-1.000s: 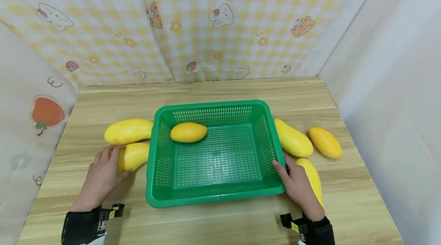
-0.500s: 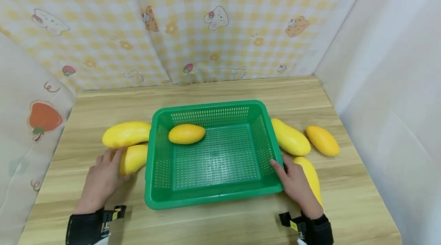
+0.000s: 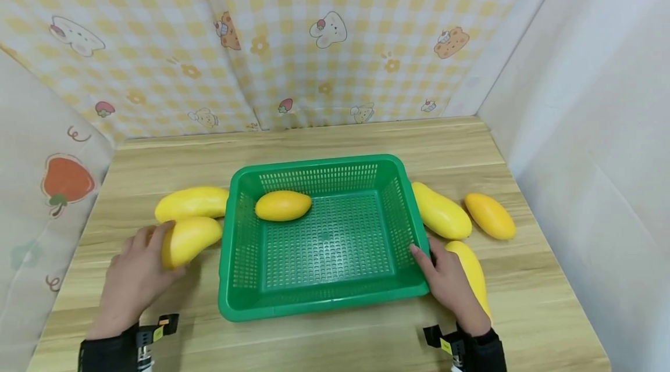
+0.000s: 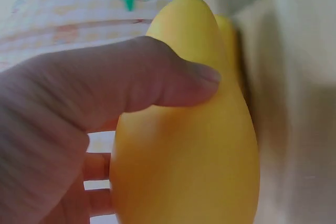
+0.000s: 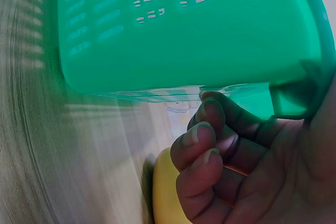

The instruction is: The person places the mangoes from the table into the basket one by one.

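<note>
Left grip [image 3: 137,272] is drawn in around a plump yellow mango [image 3: 192,239], thumb laid across its near side and fingers wrapped round the far side, spread no wider than the fruit itself. From where I stand, the mango lies to the right of that hand, its fat end in the grip and its narrower end sticking out toward the left rim of the green basket [image 3: 324,303], just beside it. Whether its underside meets the wooden tabletop [image 3: 293,343] I can't tell. The hand reaches in from the near left, its back turned up.

Over at the near right corner, the right grip [image 3: 449,273] has hold of the basket, thumb over the right rim and fingers bent beneath it on the outside; that arm slants in from the near right. An orange fruit [image 3: 283,206] rests in the far left part of the basket. Beyond the held mango lies a second yellow fruit [image 3: 191,203]. A third yellow fruit [image 3: 473,270] is partly hidden by the right hand.
</note>
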`<action>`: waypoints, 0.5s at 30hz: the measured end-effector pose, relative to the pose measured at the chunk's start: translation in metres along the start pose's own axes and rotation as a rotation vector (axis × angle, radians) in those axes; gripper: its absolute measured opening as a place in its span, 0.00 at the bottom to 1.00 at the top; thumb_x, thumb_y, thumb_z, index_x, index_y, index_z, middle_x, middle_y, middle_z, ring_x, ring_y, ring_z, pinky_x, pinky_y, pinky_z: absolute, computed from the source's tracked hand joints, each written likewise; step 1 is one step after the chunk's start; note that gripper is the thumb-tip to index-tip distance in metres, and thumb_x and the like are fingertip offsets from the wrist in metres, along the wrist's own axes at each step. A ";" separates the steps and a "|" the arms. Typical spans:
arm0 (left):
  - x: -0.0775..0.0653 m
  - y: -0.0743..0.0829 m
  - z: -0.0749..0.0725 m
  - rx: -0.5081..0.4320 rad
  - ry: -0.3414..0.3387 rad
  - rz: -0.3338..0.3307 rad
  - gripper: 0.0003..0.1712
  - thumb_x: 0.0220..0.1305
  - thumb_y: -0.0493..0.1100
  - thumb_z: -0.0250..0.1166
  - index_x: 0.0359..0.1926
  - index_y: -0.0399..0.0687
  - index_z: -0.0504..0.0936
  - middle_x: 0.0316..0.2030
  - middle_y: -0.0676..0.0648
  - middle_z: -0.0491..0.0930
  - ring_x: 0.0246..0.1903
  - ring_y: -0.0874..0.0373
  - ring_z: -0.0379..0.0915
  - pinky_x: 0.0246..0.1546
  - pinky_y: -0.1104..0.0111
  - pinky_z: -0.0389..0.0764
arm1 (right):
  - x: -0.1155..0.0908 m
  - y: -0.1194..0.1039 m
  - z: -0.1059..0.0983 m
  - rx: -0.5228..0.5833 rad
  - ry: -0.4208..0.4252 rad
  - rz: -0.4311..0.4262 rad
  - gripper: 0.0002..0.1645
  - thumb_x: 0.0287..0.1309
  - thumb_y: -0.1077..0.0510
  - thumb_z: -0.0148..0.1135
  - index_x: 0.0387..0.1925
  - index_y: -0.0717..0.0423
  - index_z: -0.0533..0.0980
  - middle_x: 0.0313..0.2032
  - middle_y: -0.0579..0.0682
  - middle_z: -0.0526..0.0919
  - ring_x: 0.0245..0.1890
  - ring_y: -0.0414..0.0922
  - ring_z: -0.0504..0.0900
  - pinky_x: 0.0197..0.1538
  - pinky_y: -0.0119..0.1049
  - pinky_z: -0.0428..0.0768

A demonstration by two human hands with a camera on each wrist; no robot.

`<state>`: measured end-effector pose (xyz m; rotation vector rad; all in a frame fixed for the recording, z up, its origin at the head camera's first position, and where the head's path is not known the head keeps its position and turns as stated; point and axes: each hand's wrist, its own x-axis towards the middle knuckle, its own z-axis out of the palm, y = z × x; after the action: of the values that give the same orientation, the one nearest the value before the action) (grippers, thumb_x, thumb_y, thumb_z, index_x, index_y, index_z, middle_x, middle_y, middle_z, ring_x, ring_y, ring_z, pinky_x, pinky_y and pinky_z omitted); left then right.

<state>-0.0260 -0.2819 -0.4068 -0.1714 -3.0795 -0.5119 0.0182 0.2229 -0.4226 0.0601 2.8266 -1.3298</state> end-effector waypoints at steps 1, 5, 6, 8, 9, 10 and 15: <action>-0.001 0.001 -0.004 0.005 0.032 0.010 0.50 0.38 0.43 0.76 0.63 0.34 0.62 0.50 0.25 0.64 0.45 0.26 0.60 0.32 0.33 0.64 | 0.000 0.000 0.000 0.006 -0.003 0.003 0.15 0.70 0.51 0.52 0.45 0.59 0.75 0.33 0.50 0.83 0.29 0.40 0.80 0.32 0.35 0.77; 0.001 0.011 -0.022 0.030 0.218 0.106 0.52 0.31 0.43 0.77 0.61 0.34 0.66 0.46 0.26 0.68 0.39 0.27 0.65 0.28 0.36 0.67 | -0.001 0.000 0.000 0.010 -0.016 -0.003 0.15 0.70 0.51 0.51 0.46 0.59 0.75 0.33 0.50 0.83 0.30 0.40 0.81 0.33 0.34 0.78; 0.002 0.014 -0.026 0.032 0.261 0.134 0.52 0.29 0.43 0.76 0.61 0.34 0.66 0.45 0.26 0.69 0.38 0.28 0.65 0.28 0.37 0.67 | -0.001 0.000 0.000 0.012 -0.018 -0.004 0.16 0.70 0.51 0.51 0.46 0.59 0.75 0.33 0.50 0.83 0.30 0.40 0.81 0.33 0.34 0.78; 0.006 0.023 -0.032 0.027 0.320 0.180 0.52 0.28 0.43 0.75 0.61 0.34 0.67 0.45 0.27 0.70 0.38 0.29 0.66 0.30 0.39 0.68 | 0.000 0.000 -0.001 0.008 -0.020 -0.008 0.16 0.70 0.51 0.51 0.46 0.59 0.75 0.34 0.50 0.83 0.30 0.40 0.81 0.33 0.35 0.78; 0.009 0.027 -0.034 0.023 0.337 0.197 0.52 0.28 0.43 0.75 0.62 0.35 0.67 0.46 0.27 0.70 0.39 0.29 0.66 0.31 0.40 0.69 | 0.000 0.000 -0.001 0.004 -0.017 -0.009 0.16 0.70 0.51 0.51 0.47 0.59 0.75 0.34 0.50 0.83 0.30 0.40 0.81 0.33 0.35 0.78; 0.011 0.032 -0.037 0.020 0.352 0.211 0.52 0.28 0.43 0.75 0.62 0.35 0.68 0.46 0.28 0.70 0.40 0.30 0.67 0.32 0.40 0.69 | 0.000 -0.001 -0.001 0.004 -0.015 -0.008 0.16 0.70 0.51 0.51 0.47 0.60 0.75 0.34 0.50 0.83 0.30 0.40 0.81 0.33 0.35 0.78; 0.025 0.055 -0.047 0.017 0.371 0.246 0.50 0.32 0.42 0.75 0.62 0.36 0.68 0.48 0.29 0.71 0.41 0.31 0.67 0.30 0.42 0.70 | 0.000 -0.003 -0.002 0.003 -0.014 -0.007 0.16 0.70 0.52 0.51 0.49 0.60 0.75 0.34 0.51 0.83 0.30 0.40 0.80 0.33 0.35 0.77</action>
<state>-0.0452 -0.2422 -0.3439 -0.3990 -2.6535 -0.4466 0.0184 0.2224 -0.4192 0.0404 2.8157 -1.3302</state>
